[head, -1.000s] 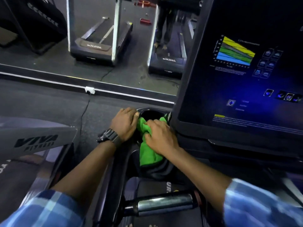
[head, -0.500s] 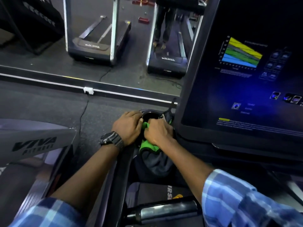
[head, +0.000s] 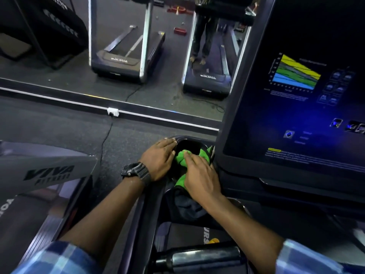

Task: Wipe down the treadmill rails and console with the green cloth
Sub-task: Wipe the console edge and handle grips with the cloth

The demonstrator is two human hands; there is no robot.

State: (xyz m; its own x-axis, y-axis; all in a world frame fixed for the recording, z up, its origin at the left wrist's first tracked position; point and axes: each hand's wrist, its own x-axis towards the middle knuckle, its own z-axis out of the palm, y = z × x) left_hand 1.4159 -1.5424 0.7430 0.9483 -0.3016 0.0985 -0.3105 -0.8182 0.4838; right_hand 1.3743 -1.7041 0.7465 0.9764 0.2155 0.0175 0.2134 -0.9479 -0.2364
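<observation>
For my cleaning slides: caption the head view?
Right hand presses green cloth into the console's cup holder; left hand rests on its rim.

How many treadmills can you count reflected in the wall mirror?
2: one treadmill at the mirror's middle left, unoccupied; another treadmill right of it, with someone's legs on it. The console screen may hide others.

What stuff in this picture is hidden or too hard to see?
- Head view: the middle of the green cloth is hidden under the right hand.
- The cup holder bottom is too dark to see.
- The console screen small text is blurred.
- The screen's right side is cut off by the picture edge.
- The left hand covers the holder's left rim.
</observation>
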